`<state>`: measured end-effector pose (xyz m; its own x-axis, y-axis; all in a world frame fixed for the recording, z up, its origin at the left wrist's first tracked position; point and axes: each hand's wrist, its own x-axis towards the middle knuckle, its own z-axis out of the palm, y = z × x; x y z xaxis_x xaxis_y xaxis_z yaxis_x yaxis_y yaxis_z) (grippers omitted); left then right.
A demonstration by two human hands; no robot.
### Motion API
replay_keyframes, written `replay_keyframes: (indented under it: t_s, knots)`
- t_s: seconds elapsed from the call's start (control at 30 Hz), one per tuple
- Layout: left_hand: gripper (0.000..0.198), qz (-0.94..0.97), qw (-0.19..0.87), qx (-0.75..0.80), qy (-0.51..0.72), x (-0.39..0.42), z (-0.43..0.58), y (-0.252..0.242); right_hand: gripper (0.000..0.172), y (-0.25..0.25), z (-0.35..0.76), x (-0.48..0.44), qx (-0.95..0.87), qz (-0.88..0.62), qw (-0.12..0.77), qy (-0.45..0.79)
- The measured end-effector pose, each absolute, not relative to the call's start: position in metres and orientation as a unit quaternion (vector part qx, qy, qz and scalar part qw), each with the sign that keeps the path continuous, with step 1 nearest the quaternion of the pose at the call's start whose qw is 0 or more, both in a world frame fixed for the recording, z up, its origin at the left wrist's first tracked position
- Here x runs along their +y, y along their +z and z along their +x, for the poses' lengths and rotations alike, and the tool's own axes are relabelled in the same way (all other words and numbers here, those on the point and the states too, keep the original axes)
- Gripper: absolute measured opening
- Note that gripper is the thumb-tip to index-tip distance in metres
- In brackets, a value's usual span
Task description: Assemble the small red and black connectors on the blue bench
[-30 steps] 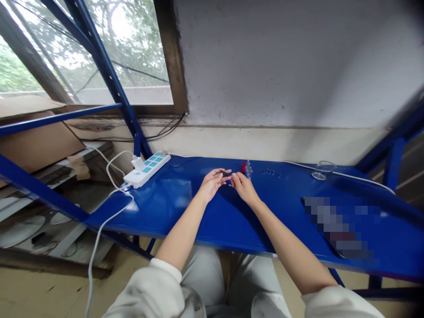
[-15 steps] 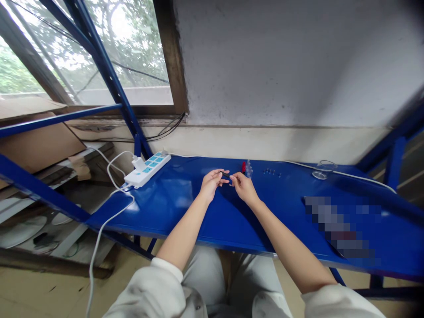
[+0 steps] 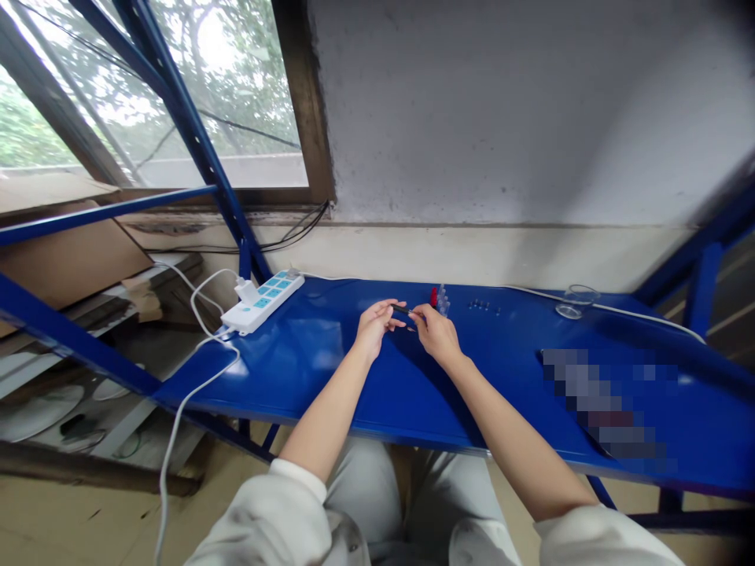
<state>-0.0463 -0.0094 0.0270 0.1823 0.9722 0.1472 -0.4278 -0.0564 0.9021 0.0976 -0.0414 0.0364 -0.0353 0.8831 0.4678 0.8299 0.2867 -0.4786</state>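
My left hand (image 3: 375,327) and my right hand (image 3: 435,331) meet above the middle of the blue bench (image 3: 330,369). Between their fingertips is a small dark part (image 3: 406,312), pinched from both sides. It is too small to name. Just behind my right hand stand a small red piece (image 3: 433,296) and some clear plastic pieces (image 3: 443,301). A row of tiny dark parts (image 3: 484,305) lies a little further right.
A white power strip (image 3: 262,301) with blue sockets lies at the bench's back left, its white cable (image 3: 177,409) hanging off the edge. A clear glass dish (image 3: 573,302) sits at the back right. Blue rack posts (image 3: 194,134) rise at the left. Cardboard (image 3: 64,251) lies left.
My hands have stayed close together over the bench. The right hand's fingers have shifted slightly on the small dark part. Nothing else has moved.
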Motion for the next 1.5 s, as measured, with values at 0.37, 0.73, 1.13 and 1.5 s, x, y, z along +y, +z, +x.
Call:
replay_keyframes:
  t_s: [0.37,0.73,1.13,1.5]
  knots:
    - [0.032,0.474,0.585,0.342,0.561,-0.0136,-0.0431,0.0318,0.02,0.033,0.0998,-0.0405,-0.73,-0.568,0.381,0.026]
    - [0.033,0.442,0.545,0.409,0.583,-0.0136,-0.0401,0.031,0.021,0.0364,0.0966,-0.043,-0.734,-0.574,0.361,0.028]
    - [0.036,0.424,0.523,0.423,0.606,-0.0142,-0.0407,0.0312,0.021,0.0317,0.0977,-0.043,-0.738,-0.552,0.387,0.035]
    - [0.035,0.448,0.551,0.395,0.583,-0.0151,-0.0407,0.0319,0.031,0.0313,0.0979,-0.043,-0.761,-0.54,0.354,0.065]
